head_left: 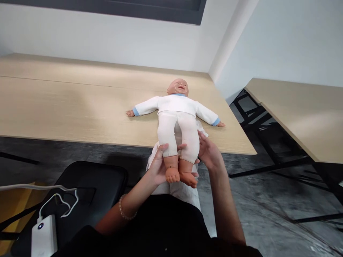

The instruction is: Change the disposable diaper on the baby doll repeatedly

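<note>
A baby doll (177,107) in a white top with blue cuffs and collar lies on its back on the wooden table (80,110), arms spread wide. Its legs stick out past the table's front edge toward me. My left hand (160,166) grips the doll's leg on the left from below, the thumb on the white cloth above the ankle. Against the outer side of the other leg rests my right hand (209,151), its fingers reaching underneath and partly hidden. Some white cloth (201,128) shows beneath the doll beside its hip.
A black chair (102,185) stands at my left, with a white power bank (44,235) and its cable on the seat. Another table (302,110) with black metal legs is on the right. A white wall (107,43) rises behind the doll's table.
</note>
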Available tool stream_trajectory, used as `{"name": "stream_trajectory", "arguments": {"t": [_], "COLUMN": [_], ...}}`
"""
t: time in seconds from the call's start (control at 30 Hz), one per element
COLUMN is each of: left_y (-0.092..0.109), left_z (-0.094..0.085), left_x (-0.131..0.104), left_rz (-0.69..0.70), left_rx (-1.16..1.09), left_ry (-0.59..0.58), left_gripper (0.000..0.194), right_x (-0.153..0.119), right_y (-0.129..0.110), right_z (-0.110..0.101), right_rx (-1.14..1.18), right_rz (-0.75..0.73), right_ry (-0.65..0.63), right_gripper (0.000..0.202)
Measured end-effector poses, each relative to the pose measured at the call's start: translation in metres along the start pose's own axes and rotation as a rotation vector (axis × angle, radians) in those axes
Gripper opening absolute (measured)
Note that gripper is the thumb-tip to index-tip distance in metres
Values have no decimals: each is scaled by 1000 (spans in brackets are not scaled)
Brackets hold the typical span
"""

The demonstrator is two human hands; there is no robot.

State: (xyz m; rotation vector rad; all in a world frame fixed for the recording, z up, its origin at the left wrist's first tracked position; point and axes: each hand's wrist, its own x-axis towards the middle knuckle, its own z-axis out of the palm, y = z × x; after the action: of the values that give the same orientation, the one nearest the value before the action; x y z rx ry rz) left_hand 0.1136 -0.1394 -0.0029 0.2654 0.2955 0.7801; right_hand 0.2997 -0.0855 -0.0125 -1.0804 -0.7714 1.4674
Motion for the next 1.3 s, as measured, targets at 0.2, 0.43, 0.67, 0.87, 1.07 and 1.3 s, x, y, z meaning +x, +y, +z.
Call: {"name": "stream_trajectory", "arguments": {"t": [0.2,0.43,0.67,0.87,1.07,1.3], "left_y": [-10,-9,-1,25,47,43], "left_z": [-31,-40,-43,-35,-47,-52], "left_x": [3,3,-16,-39,-56,-52], "left_rz": [32,134,115,137,360,287], "left_rx": [17,112,479,898,1285,1045], "left_ry": [93,199,379,522,799,651], "left_gripper": [69,71,54,50,52,61], "right_x": [-47,-71,-82,-76,-74,-72], "right_y": [38,82,84,69,39,51], "right_z": [-8,2,18,-1,-31,-33], "right_rx": [-153,-287,-491,-495,-561,-971], "right_rz": [-130,-207,-208,-154,-241,-480], "right_ry": [230,427,237,307,388,393], "right_gripper": [52,57,64,61,63,58]}}
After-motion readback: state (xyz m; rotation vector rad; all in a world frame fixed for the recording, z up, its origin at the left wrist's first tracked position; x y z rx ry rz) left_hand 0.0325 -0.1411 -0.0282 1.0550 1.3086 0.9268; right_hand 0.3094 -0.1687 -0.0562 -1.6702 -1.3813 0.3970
